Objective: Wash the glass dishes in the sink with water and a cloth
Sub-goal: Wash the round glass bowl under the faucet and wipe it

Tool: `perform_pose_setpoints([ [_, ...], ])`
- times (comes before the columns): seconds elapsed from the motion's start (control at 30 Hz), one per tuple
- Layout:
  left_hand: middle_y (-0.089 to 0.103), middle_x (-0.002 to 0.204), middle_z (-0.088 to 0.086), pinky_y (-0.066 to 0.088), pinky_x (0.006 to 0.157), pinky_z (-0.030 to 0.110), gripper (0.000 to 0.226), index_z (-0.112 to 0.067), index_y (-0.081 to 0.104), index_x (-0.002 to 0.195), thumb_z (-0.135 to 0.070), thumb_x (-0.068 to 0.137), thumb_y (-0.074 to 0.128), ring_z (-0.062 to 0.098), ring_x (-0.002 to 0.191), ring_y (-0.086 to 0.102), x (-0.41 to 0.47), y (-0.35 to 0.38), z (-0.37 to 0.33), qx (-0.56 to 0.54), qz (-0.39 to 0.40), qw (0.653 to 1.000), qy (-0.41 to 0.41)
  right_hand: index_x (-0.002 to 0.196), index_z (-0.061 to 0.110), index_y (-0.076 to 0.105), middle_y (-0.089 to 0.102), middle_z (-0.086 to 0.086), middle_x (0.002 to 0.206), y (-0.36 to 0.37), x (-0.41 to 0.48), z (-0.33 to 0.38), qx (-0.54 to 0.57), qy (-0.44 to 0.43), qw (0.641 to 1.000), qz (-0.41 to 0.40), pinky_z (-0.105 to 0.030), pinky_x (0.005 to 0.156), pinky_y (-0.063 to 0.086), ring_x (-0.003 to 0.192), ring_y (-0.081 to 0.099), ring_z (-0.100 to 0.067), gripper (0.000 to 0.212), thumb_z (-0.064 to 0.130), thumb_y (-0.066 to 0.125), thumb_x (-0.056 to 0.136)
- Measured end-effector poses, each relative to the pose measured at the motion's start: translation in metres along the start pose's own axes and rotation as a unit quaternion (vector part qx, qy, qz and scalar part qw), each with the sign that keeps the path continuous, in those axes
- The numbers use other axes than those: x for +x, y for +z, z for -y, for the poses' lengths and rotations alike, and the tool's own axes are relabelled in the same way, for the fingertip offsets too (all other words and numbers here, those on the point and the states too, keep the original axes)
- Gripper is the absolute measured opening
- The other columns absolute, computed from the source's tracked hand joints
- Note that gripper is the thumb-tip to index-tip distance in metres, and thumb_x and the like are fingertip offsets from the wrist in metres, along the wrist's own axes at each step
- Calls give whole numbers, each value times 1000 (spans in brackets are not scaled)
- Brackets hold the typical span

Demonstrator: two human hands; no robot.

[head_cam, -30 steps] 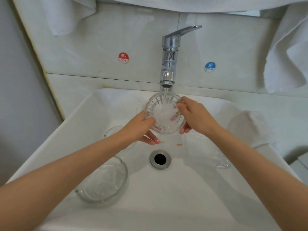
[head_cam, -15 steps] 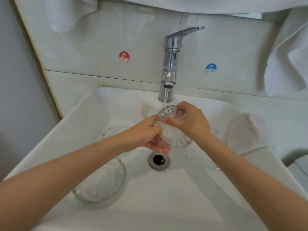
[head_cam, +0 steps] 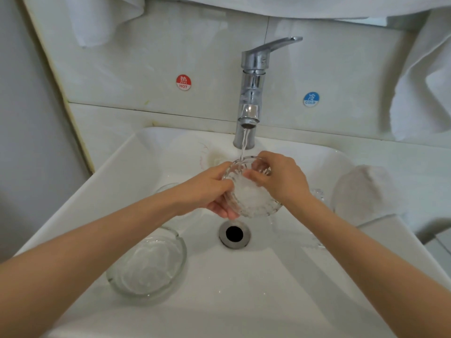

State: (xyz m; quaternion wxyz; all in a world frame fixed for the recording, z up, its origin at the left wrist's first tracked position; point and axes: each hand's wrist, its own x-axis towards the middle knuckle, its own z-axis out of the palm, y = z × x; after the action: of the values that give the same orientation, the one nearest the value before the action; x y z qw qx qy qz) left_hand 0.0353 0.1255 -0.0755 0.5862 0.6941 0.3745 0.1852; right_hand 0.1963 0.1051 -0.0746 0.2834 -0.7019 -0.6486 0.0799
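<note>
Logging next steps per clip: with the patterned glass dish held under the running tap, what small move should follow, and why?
Probably turn the cut-glass dish between the hands. The water stream lands at its far rim; the left hand grips the near-left edge, the right hand curls over the far-right rim, so turning would bring other parts under it.

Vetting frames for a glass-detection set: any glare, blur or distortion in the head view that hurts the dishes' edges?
Head view: wide-angle bend bows the sink rim; light soft, shadows faint; glare only on the faucet; the glass dish gripped by the left hand and right hand whitens under the water stream; the bowl at lower left shows a clear rim.
</note>
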Motion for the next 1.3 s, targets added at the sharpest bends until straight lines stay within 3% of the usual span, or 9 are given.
perform_pose_setpoints([
  [0.13,67,61,10,49,46,20,39,-23,41,127,-2,94,35,15,47,63,-1,-1,-2,3,0,1000,5,89,22,54,50,15,73,-1,-1,6,-66,-18,998,-6,-27,59,36,69,49,-9,50,62,71,65],
  [0.23,67,63,13,48,45,20,41,-22,42,127,0,94,32,15,46,62,-2,0,-2,12,3,1000,3,69,24,50,52,12,64,-3,0,6,-39,1,999,6,-25,52,33,60,49,-5,44,63,69,65],
  [0.4,66,60,10,46,43,20,40,-23,45,122,1,92,32,16,45,61,1,2,-3,16,-22,1000,10,81,14,68,63,4,64,-9,5,2,124,5,992,21,-23,59,48,52,58,-4,19,30,62,89],
  [0.53,66,54,6,44,41,18,32,-21,46,116,-4,93,32,15,41,60,2,0,-1,51,-62,997,11,109,5,65,69,-7,98,-19,7,-6,332,46,927,169,-22,76,56,79,68,-12,21,3,50,94],
  [0.7,65,53,6,40,39,17,24,-23,48,102,-7,92,33,16,38,57,2,0,-2,107,-128,985,40,105,5,65,69,-4,81,-10,5,-9,275,61,952,117,-27,66,53,63,64,-9,18,7,62,88],
  [0.9,62,51,0,41,40,15,10,-18,51,99,-13,92,46,9,33,54,1,-12,-1,240,-188,951,56,120,6,55,63,-17,116,-3,-2,4,387,103,901,166,-47,93,47,95,64,-22,51,-23,38,82],
  [1.07,61,63,-2,48,50,24,12,-23,53,101,-17,93,47,9,41,56,-3,-21,-7,351,-231,904,76,126,1,51,56,-27,123,19,-8,9,500,152,830,194,-48,97,40,107,57,-33,65,-32,33,73],
  [1.17,61,73,2,46,66,33,23,-19,53,116,-20,94,45,23,66,54,-3,-18,-6,420,-250,868,87,106,2,62,60,-29,115,28,-13,9,475,175,850,146,-49,94,45,103,60,-38,45,-25,42,76],
  [1.3,64,81,8,41,66,32,29,-19,48,124,-22,96,42,23,72,48,-4,-16,-6,451,-271,844,101,77,14,64,66,-4,77,31,-18,9,303,125,944,19,-38,70,55,71,65,-21,21,17,52,94],
])
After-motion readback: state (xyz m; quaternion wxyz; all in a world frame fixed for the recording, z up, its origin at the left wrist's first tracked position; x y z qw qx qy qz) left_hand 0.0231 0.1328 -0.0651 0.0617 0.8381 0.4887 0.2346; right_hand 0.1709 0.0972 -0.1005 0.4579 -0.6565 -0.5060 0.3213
